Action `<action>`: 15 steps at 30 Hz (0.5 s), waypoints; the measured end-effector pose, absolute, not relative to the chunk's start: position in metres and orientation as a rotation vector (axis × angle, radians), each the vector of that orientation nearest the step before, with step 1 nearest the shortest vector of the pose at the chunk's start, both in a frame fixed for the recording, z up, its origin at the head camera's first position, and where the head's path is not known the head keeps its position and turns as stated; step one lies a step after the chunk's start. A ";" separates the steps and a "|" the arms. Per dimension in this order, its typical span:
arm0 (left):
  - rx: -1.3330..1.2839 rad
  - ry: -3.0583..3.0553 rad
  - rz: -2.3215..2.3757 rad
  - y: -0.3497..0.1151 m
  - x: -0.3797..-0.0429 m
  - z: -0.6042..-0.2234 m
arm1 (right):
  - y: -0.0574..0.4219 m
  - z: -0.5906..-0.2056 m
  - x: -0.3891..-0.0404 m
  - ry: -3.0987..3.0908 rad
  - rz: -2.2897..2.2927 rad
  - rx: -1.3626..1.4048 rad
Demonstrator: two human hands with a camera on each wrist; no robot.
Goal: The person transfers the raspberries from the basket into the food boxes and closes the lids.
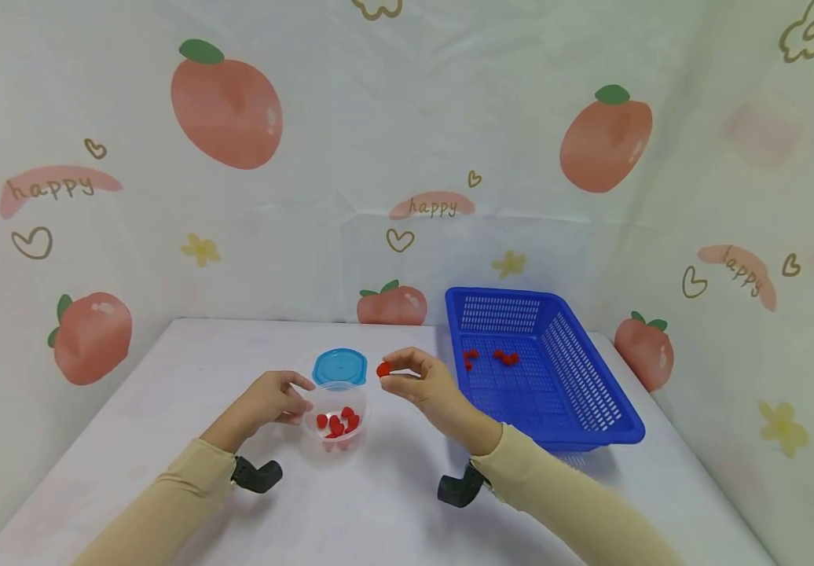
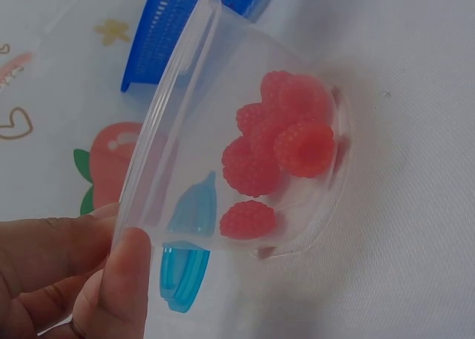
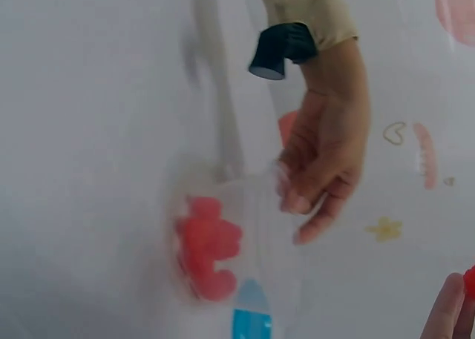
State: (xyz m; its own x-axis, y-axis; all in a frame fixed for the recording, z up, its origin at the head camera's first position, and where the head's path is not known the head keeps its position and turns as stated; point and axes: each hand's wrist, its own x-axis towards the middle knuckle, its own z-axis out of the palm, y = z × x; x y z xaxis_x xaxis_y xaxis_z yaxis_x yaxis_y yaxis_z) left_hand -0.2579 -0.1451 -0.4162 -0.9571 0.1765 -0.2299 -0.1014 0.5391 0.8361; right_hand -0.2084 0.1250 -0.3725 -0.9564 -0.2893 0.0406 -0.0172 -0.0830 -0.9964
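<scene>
A clear plastic tub (image 1: 313,434) with several raspberries (image 2: 251,165) in it stands on the table. My left hand (image 1: 274,398) pinches the tub's rim at its left side, thumb outside, as the left wrist view shows. Between thumb and fingertips my right hand (image 1: 430,391) holds a single raspberry (image 1: 383,369), raised to the upper right of the tub. In the right wrist view only the fingertips (image 3: 443,309) of that hand and an edge of the berry show.
A blue plastic basket (image 1: 555,428) stands on the right with several red raspberries (image 1: 507,358) on its floor. Just behind the tub lies a blue lid (image 1: 339,366). A printed cloth backdrop (image 1: 294,236) rises behind the white table (image 1: 131,424).
</scene>
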 end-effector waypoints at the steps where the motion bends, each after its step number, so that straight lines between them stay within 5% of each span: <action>1: 0.058 2.496 1.379 -0.145 -0.258 -0.416 | 0.122 -0.377 -0.209 2.002 -2.141 -0.347; 15: 0.030 2.492 1.375 -0.143 -0.256 -0.413 | 0.105 -0.428 -0.225 2.196 -1.976 -0.251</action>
